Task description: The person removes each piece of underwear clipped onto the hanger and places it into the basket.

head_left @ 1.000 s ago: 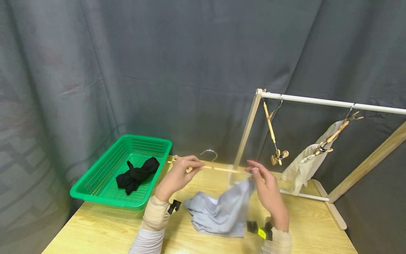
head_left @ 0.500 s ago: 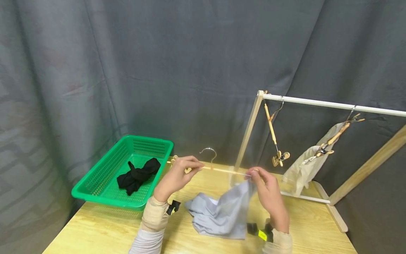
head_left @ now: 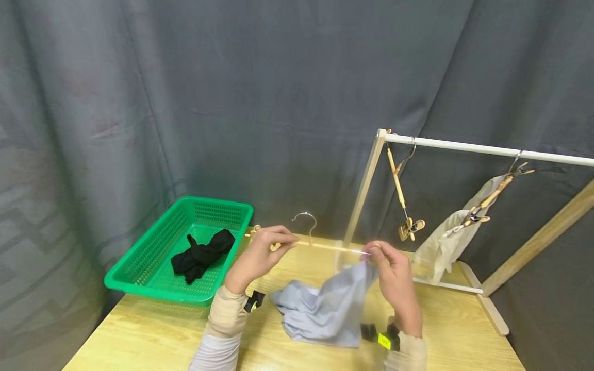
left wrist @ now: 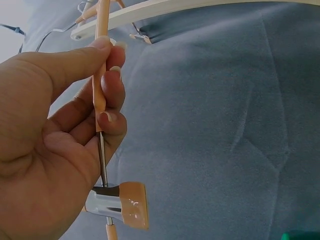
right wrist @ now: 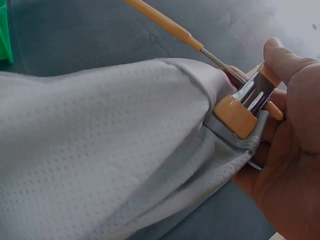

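pale grey left sleeve [head_left: 216, 352], beige wrist wraps [head_left: 227, 315], black left wrist mount [head_left: 253, 300], black right wrist mount [head_left: 394, 338] with yellow label [head_left: 383, 341]

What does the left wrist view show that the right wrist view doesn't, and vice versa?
Only left wrist: the left hand gripping the hanger, near a clip with no cloth visible in it.
Only right wrist: the right hand holding the opposite clip, which touches the light gray cloth.
Both: part of the hanger, the dark gray curtain and a sliver of the green basket.

Left hand [head_left: 260, 255] grips hanger [head_left: 330, 248]; right hand [head_left: 395, 270] at its end, grey cloth [head_left: 325, 315] below (black cloth [head_left: 200, 257] in basket [head_left: 155, 294]).
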The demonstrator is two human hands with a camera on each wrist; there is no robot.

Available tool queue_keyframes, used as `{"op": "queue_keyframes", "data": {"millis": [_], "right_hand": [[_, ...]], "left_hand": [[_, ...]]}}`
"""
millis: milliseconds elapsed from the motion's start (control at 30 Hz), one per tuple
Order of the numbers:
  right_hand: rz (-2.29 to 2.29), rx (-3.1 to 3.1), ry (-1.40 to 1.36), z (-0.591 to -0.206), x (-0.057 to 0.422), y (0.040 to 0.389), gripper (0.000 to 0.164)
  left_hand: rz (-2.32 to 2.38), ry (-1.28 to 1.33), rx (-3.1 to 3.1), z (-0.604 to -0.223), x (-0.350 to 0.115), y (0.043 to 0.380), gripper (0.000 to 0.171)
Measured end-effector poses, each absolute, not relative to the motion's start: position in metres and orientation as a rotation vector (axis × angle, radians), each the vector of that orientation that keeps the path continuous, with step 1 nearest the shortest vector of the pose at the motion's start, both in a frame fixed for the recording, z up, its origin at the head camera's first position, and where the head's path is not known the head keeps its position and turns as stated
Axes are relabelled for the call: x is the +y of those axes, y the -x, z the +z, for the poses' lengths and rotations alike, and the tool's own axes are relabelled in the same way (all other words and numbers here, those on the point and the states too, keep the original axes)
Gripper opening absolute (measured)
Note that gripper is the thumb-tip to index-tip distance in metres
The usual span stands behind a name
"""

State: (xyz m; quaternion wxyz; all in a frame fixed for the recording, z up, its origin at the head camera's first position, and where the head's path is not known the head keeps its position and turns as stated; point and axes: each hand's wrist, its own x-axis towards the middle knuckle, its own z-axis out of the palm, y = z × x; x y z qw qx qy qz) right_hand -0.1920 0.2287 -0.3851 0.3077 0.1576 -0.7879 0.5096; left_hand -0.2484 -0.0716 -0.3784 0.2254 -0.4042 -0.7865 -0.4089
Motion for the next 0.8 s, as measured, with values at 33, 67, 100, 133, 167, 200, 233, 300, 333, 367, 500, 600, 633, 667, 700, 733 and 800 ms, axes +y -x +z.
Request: {"op": "queue_keyframes", "data": {"millis": [33,67,100,133,167,200,233,300,333,367,500,600,633,667,700,733,800], "right_hand": [[1.357,-2.072,-0.426,-0.3846,0.2285,0.1920,0.019],[1.369,-2.058,-0.435,-0.3841,0.2282,0.1917,0.019],[1.383,-2.046,-0.442,-0.3834,0.2279,0.1911,0.020],[1.396,-2.035,-0.446,-0.3829,0.2276,0.1906,0.020],[1.404,-2.027,-0.451,-0.3825,0.2274,0.1901,0.020],[1.410,-2.024,-0.453,-0.3823,0.2273,0.1899,0.021],[1.411,-2.022,-0.457,-0.3821,0.2272,0.1898,0.021],[1.397,-2.023,-0.458,-0.3819,0.2274,0.1904,0.022],[1.385,-2.024,-0.459,-0.3819,0.2277,0.1913,0.022],[1.371,-2.025,-0.458,-0.3821,0.2281,0.1923,0.023],[1.363,-2.018,-0.452,-0.3841,0.2293,0.1948,0.023],[1.404,-2.041,-0.417,-0.3856,0.2288,0.1941,0.023],[1.420,-2.056,-0.395,-0.3857,0.2284,0.1937,0.023],[1.431,-2.071,-0.375,-0.3856,0.2281,0.1934,0.023],[1.435,-2.084,-0.361,-0.3854,0.2280,0.1933,0.024],[1.441,-2.093,-0.353,-0.3849,0.2277,0.1933,0.024],[1.443,-2.110,-0.343,-0.3836,0.2276,0.1935,0.024]], "left_hand": [[-1.129,1.115,-2.172,-0.3778,-0.0718,0.2483,0.013],[-1.132,1.119,-2.173,-0.3772,-0.0720,0.2483,0.013],[-1.133,1.123,-2.174,-0.3769,-0.0721,0.2486,0.013],[-1.135,1.126,-2.176,-0.3769,-0.0723,0.2488,0.013],[-1.137,1.126,-2.179,-0.3766,-0.0723,0.2487,0.013],[-1.138,1.126,-2.180,-0.3767,-0.0724,0.2488,0.013],[-1.137,1.122,-2.183,-0.3767,-0.0725,0.2487,0.013],[-1.135,1.114,-2.186,-0.3767,-0.0723,0.2485,0.012],[-1.134,1.109,-2.188,-0.3767,-0.0721,0.2486,0.012],[-1.131,1.105,-2.190,-0.3764,-0.0719,0.2484,0.012],[-1.124,1.101,-2.192,-0.3762,-0.0715,0.2477,0.012],[-1.128,1.112,-2.192,-0.3776,-0.0714,0.2477,0.012],[-1.130,1.115,-2.193,-0.3781,-0.0713,0.2477,0.012],[-1.134,1.118,-2.195,-0.3784,-0.0712,0.2477,0.011],[-1.137,1.120,-2.197,-0.3786,-0.0712,0.2478,0.011],[-1.138,1.119,-2.198,-0.3784,-0.0712,0.2478,0.012],[-1.138,1.113,-2.194,-0.3774,-0.0712,0.2477,0.012]]}}
